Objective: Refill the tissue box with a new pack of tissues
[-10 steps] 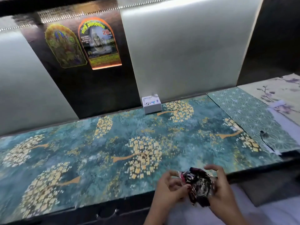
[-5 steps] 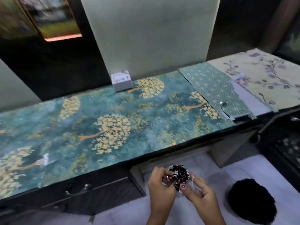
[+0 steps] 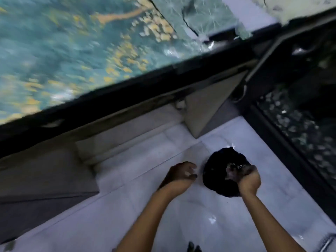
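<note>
Fingers [image 3: 234, 170] of right hand [image 3: 248, 179] clutch crumpled wrapper [image 3: 236, 167] over black bin [image 3: 220, 171] — left hand [image 3: 181, 173] loosely curled, empty.

Teal tabletop [image 3: 72, 42] with golden tree patterns, black edge; pale marbled floor [image 3: 209, 215]; black round object [image 3: 218, 170].

Your two forearms come up from the near edge of the view, both bare from wrist to as far back as the frame shows; no sleeve, cuff, watch, bracelet or ring is visible on either. Your left hand [image 3: 181, 172] shows dark polish on at least one fingernail, at the fingertip on its right side. Your right hand [image 3: 248, 178] is blurred at the fingers, so you cannot tell nail colour there. Both arms look slim and unmarked, with soft highlights along their upper edges from the room light.
</note>
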